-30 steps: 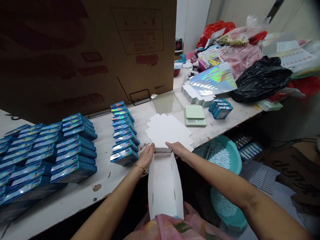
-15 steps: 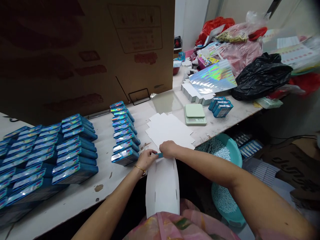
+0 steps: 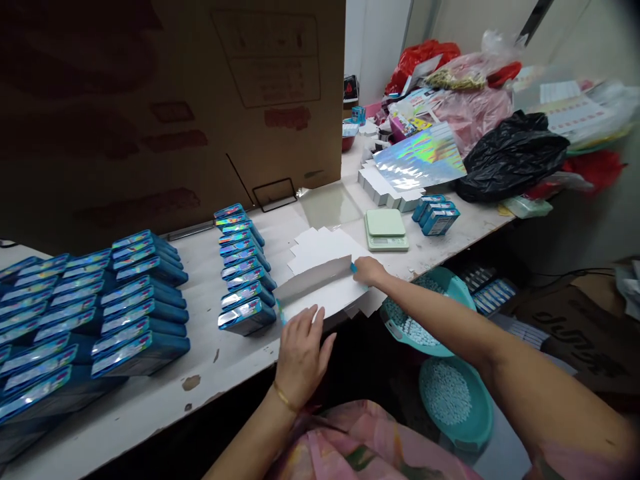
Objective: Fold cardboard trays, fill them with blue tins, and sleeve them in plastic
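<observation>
Clock positions from the wearer, 12 straight ahead. Change: part-folded carton (image 3: 325, 293) was running lengthwise toward the lap; now it is turned crosswise at 12, at the near table edge (image 3: 205, 333), over the stack of flat white blanks (image 3: 320, 243). Far long wall stands up, near panel lies flat, top is open, a bit of blue print shows at both ends. Reads as one long side raised and the carton not closed. Nothing visible inside it, just plain white board.

Right hand (image 3: 369, 271) is curled and clamped on the carton's right end, by the blue corner. Left hand (image 3: 301, 350) is off its grip, palm down, fingers extended and thumb apart, fingertips at the near-left edge; can't tell if they press on it.

Containers: row of blue printed cartons (image 3: 246, 267) at 11, block of blue cartons (image 3: 90, 307) at 10, contents hidden. Three more blue cartons (image 3: 436, 217) at 1, beside green digital scale (image 3: 386, 230). Upper turquoise basin (image 3: 463, 293) at 2 and lower turquoise basin (image 3: 484, 407) at 3 both hold small pale pellets. Large cardboard box (image 3: 200, 100) at 11, interior not visible. Black plastic bag (image 3: 515, 157) between 1 and 2, contents unseen.
</observation>
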